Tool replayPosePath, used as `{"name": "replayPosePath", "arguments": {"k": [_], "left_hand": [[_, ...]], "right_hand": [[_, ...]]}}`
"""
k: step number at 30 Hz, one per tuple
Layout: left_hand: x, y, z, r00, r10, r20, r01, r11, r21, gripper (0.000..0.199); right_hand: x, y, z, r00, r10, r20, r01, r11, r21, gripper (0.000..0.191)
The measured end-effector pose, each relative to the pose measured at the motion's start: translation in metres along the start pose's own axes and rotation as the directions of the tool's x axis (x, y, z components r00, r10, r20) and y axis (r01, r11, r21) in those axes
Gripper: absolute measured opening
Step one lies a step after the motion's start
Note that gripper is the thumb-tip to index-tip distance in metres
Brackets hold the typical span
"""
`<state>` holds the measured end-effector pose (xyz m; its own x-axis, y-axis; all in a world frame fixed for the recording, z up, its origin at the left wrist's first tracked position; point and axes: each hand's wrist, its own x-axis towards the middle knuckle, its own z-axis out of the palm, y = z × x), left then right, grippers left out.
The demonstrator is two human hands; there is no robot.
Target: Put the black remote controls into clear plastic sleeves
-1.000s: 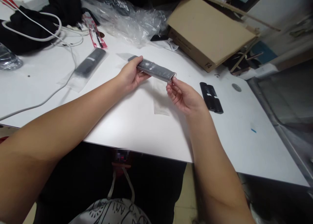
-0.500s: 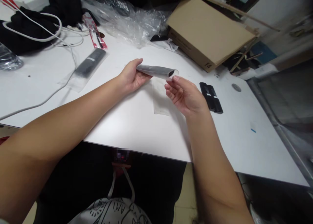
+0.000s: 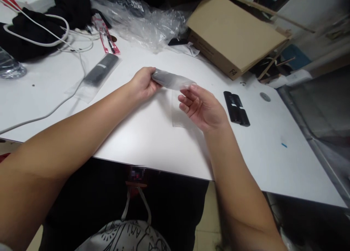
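A translucent plastic sleeve [image 3: 172, 80] with a dark, flat, long object inside is held above the white table. My left hand [image 3: 144, 85] is closed round its left end. At the other end, my right hand [image 3: 203, 107] pinches the sleeve's edge between thumb and index finger, its other fingers curled loosely. Below the sleeve, a flat clear plastic bag [image 3: 179, 114] lies on the table, partly covered by my right hand. Two black oblong pieces with white bands [image 3: 236, 108] lie side by side to the right of that hand.
On the left lies a bagged dark piece [image 3: 100, 70], crossed by a white cable [image 3: 79, 76]. A red packet [image 3: 105, 34] and crumpled clear plastic [image 3: 153, 28] are behind. A cardboard box [image 3: 235, 35] stands at the back right. The white table's front edge [image 3: 153, 169] is close to me.
The open right end of the sleeve has flattened, and the dark end inside no longer shows there. My right hand has moved slightly left with the sleeve's edge.
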<state>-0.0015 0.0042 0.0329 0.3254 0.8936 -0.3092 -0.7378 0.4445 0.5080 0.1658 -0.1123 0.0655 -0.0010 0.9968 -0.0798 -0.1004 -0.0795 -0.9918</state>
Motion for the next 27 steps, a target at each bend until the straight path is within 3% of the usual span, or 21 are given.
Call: {"name": "replayPosePath", "arguments": {"k": [8, 12, 16, 21, 27], "left_hand": [[-0.003, 0.005, 0.001, 0.996, 0.087, -0.015, -0.086, 0.993, 0.087, 0.034], [-0.014, -0.007, 0.005, 0.989, 0.097, 0.108, -0.114, 0.98, 0.162, 0.03], [-0.022, -0.021, 0.008, 0.98, 0.126, 0.154, -0.163, 0.953, 0.254, 0.024], [-0.013, -0.019, 0.002, 0.974, 0.199, 0.109, -0.225, 0.906, 0.358, 0.028], [-0.005, -0.014, -0.003, 0.954, 0.291, 0.066, -0.29, 0.85, 0.44, 0.035]], "right_hand": [[-0.002, -0.009, -0.009, 0.976, 0.169, 0.14, -0.164, 0.985, -0.048, 0.032], [0.004, -0.001, -0.01, 0.975, 0.205, 0.09, -0.2, 0.978, -0.057, 0.045], [0.007, 0.012, -0.002, 0.956, 0.263, 0.129, -0.248, 0.961, -0.118, 0.034], [0.006, 0.017, 0.002, 0.94, 0.304, 0.155, -0.285, 0.949, -0.133, 0.021], [0.007, 0.021, -0.002, 0.939, 0.273, 0.208, -0.24, 0.956, -0.17, 0.024]]}}
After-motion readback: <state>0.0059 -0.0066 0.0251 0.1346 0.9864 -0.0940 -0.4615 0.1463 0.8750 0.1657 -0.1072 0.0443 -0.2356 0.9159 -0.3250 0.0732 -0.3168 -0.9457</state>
